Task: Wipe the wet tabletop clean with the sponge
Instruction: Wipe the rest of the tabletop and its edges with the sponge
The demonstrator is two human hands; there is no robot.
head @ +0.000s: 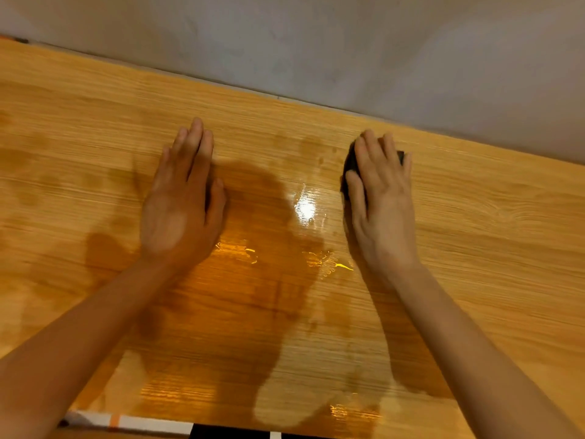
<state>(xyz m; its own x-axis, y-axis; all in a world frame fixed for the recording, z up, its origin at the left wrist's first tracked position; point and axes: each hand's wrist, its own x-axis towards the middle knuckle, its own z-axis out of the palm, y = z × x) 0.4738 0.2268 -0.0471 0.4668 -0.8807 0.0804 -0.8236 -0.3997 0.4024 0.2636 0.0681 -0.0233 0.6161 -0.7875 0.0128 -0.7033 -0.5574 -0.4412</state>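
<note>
Roughly, left to right across the scene:

Left hand (182,201): fingers straight and together, palm down flat on the wooden tabletop (474,248), holding nothing; it looks like a brace.

Wet patch (253,280): a broad dark film spreads between the two forearms and down to the near edge, with bright glare spots and beaded streaks in the middle. Fainter damp marks lie further left.

Sponge (348,167): dark, almost wholly covered by the right hand; only a strip at the thumb side and a corner near the little finger show. It sits on the tabletop at the patch's far right edge, close to the wall (348,42).

Right hand (383,198): fingers lie over the sponge, pressing it down; motion blur makes it hard to say whether they curl round its edges.

Risk: much water remains. A soaked sponge would likely smear the film rather than lift it, and strokes towards the near edge could push water off the table. The braced left palm rests beside wet laminate and could slip.
</note>
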